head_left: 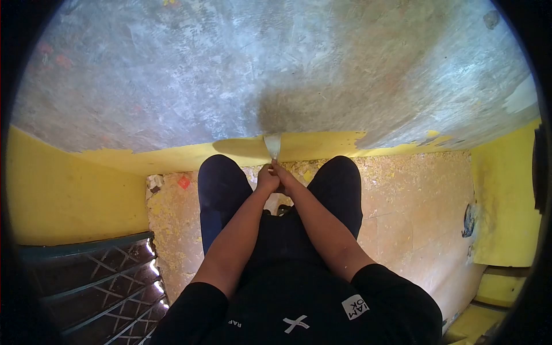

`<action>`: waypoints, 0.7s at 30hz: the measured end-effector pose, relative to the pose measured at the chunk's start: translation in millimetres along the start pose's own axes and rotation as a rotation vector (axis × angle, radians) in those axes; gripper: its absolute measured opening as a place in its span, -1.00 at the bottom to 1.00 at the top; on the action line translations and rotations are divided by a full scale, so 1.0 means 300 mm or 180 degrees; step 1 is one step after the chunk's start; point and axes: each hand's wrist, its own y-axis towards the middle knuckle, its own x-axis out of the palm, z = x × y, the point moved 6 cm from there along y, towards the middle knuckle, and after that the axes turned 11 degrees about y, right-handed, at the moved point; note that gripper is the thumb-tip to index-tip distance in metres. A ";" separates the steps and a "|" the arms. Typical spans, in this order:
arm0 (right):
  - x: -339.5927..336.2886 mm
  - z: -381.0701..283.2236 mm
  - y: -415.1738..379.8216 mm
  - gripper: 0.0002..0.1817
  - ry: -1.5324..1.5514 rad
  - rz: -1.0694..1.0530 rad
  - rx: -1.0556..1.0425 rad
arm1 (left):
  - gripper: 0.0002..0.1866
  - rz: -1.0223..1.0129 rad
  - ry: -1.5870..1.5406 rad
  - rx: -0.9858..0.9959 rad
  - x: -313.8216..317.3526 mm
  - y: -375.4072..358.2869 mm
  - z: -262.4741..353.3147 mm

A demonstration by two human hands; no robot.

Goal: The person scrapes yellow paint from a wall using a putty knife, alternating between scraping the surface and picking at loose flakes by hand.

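A scraper (272,146) with a broad metal blade points away from me, its edge against the wall where the yellow paint (310,145) meets the bare grey surface (218,75). My left hand (268,179) and my right hand (282,173) are closed together around its handle, between my knees. Most of the handle and some fingers are hidden by the hands. The blade casts a shadow on the yellow strip to its left.
Paint flakes litter the tiled floor (402,213). A red piece (183,182) and a whitish lump (154,183) lie near the left corner. At lower left stands a dark metal grille (109,276). A crumpled dark item (468,221) lies by the right yellow wall (500,201).
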 end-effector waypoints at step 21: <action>-0.220 -0.040 0.157 -0.05 -0.1815 0.2256 -0.1424 | -0.52 0.0468 0.0628 0.0121 -0.057 -0.006 -0.033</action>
